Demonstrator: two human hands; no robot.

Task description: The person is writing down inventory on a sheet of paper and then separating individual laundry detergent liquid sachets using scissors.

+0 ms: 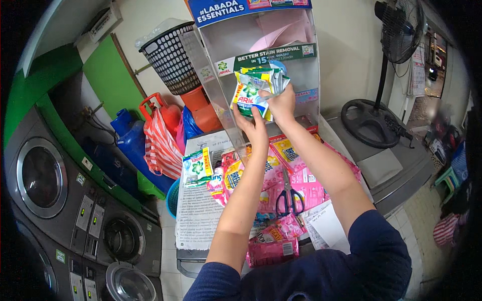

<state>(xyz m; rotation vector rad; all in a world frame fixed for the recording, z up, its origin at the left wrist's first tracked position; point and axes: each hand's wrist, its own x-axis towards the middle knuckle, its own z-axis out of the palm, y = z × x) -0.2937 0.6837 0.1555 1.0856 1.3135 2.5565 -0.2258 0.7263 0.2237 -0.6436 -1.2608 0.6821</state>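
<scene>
Both of my hands are raised before a display rack (318, 86) with shelves. My left hand (253, 126) supports the lower edge of a stack of Ariel detergent sachets (248, 90), and my right hand (280, 103) grips its right side. Below, on the table, lie pink and yellow Breeze packets (233, 175), a strip of pink sachets (308, 192) and scissors with dark handles (289, 199). Another Ariel pack (197, 167) lies on a printed sheet (194, 229) to the left. A pink packet (273, 253) rests near the table's front edge.
Washing machines (41, 177) stand at the left, one with its round door (130, 284) swung open. Gas cylinders (130, 135) and a perforated black basket (171, 56) are behind the table. At the right are an electric fan (403, 34) and its base (371, 122). White papers (331, 225) lie by my right arm.
</scene>
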